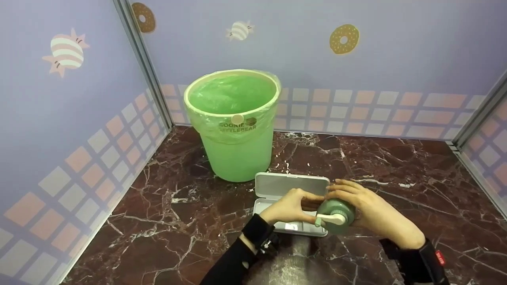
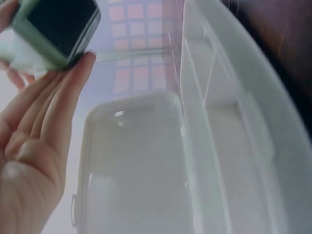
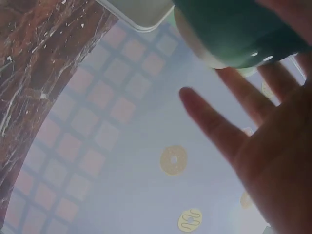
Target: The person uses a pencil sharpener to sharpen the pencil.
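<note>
A green hand-crank pencil sharpener (image 1: 334, 227) with a white crank arm is held up between both hands, tilted so the crank faces the head camera. My left hand (image 1: 291, 208) grips its left side, thumb near the crank knob and fingers on the far side. From the right, my right hand (image 1: 366, 206) holds it with spread fingers; in the right wrist view one finger points away from the body. A dark panel on the sharpener (image 2: 63, 24) shows in the left wrist view. Below and behind the hands lies an open white pencil case (image 1: 293, 184), partly covered by them.
A green trash bin (image 1: 237, 154) lined with a clear bag stands behind the pencil case, to the left. Small white bits lie on the dark red marble-patterned table (image 1: 166, 237) near it. Patterned panels (image 1: 297, 51) enclose the back and sides.
</note>
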{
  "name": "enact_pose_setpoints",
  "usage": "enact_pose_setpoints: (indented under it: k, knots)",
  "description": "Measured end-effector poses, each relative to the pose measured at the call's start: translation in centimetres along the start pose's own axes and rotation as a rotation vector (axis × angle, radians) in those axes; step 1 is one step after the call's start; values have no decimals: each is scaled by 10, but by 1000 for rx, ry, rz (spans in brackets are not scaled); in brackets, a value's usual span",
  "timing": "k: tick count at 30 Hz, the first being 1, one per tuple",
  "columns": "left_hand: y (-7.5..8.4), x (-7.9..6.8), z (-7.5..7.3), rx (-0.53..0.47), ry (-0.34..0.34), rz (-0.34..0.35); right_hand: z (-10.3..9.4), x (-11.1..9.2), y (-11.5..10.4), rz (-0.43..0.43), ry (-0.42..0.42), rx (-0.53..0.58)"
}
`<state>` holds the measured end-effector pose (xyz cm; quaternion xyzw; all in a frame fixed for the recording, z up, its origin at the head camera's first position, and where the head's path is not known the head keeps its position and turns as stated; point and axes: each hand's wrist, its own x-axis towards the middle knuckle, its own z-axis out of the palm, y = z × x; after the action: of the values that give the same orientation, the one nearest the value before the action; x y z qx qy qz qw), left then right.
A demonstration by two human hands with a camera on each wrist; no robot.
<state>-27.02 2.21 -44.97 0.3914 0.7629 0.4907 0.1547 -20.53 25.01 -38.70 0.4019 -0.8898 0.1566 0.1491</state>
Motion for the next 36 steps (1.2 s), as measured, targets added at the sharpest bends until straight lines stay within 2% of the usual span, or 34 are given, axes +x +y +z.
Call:
enact_pose_setpoints:
  k: [3, 7, 12, 17, 22, 26, 29, 32, 36]
  knots:
    - [0, -2, -7, 64, -19, 20, 1, 0, 1, 1, 2, 10]
    - [4, -7, -16, 116, -23, 46, 3, 0, 2, 46, 11, 45]
    - [11, -10, -22, 195, 8, 96, 5, 2, 4, 82, 46, 37]
    - [14, -8, -16, 224, 76, 136, 5, 3, 2, 146, 51, 41]
    - [13, -3, -7, 302, 154, 169, 5, 6, -4, 218, 19, 56]
    - [11, -2, -3, 353, 181, 173, 6, 10, -7, 264, -1, 56]
    - [9, -2, -2, 350, 184, 167, 7, 11, -9, 283, 4, 54]
    - [7, -2, -4, 294, 201, 163, 9, 12, -8, 274, 67, 85]
    - [7, -3, -8, 193, 240, 157, 14, 11, -2, 315, 159, 256]
